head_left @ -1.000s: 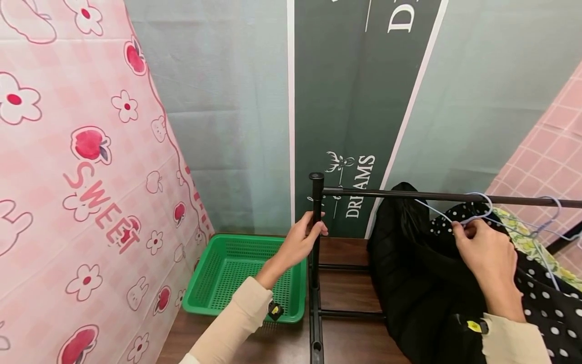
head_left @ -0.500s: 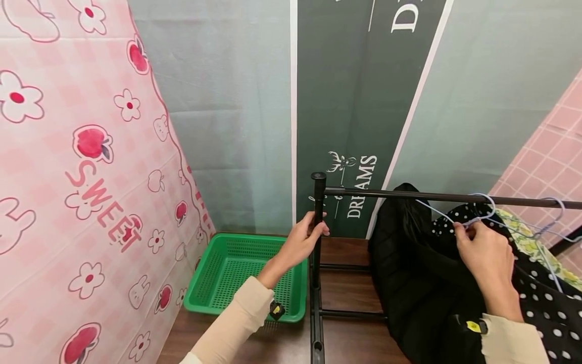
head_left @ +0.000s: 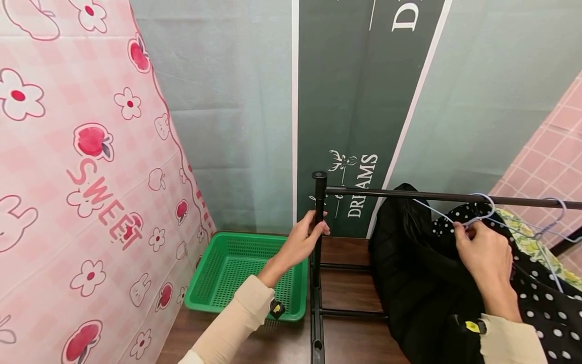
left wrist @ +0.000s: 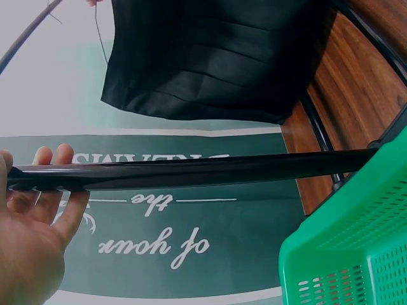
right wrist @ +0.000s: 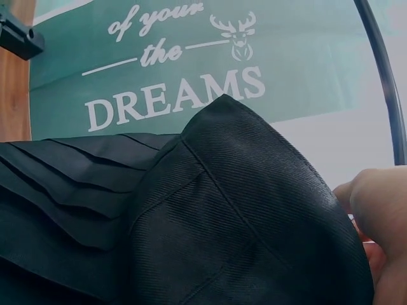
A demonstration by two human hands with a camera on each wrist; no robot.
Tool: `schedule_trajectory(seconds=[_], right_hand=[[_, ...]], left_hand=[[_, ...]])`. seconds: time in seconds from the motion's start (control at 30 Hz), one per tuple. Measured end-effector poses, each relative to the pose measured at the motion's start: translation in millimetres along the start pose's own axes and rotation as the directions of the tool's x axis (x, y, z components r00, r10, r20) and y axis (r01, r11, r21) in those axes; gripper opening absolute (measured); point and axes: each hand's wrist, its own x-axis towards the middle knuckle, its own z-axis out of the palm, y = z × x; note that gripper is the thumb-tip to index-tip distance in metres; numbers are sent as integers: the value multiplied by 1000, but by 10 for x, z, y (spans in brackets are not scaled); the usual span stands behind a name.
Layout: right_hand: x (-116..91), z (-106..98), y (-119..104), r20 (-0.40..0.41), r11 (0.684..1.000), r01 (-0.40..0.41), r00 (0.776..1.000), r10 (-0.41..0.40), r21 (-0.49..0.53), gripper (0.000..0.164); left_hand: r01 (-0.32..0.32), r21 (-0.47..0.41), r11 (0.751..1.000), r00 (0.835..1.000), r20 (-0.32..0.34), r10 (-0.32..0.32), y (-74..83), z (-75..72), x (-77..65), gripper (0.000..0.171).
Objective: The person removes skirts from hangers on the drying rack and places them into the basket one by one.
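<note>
Left hand [head_left: 302, 238] grips post [head_left: 316, 270], right hand [head_left: 490, 255] pinches hanger [head_left: 493, 206].

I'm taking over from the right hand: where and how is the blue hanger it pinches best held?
The blue hanger is probably best pinched at the neck, just under its hook, from the near side, below the black rail. The hook curves over it and one arm slopes toward the black garment, so the neck, by the right hand, looks easiest.
</note>
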Motion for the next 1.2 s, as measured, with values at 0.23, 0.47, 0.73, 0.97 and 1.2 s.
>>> schedule_trajectory(seconds=[0.23,0.47,0.73,0.97,1.2], right_hand=[[18,-23,-24,-20,1000,15,1000,-15,12,34],[50,-50,-73,-29,1000,15,999,-15,12,33],[68,-74,-107,-55,999,40,998,-38,24,32],[68,-97,-115,-68,999,44,997,-42,31,32],[78,-97,-133,-82,997,69,994,-66,35,30]], left_hand=[[0,0,1000,1000,-2,0,-8,20,15,37],[1,0,1000,1000,-7,-1,-9,35,39,38],[17,6,1000,1000,-14,-17,-2,57,58,37],[19,9,1000,1000,-18,-19,-14,76,79,37],[25,15,1000,999,-23,-25,-23,87,86,38]])
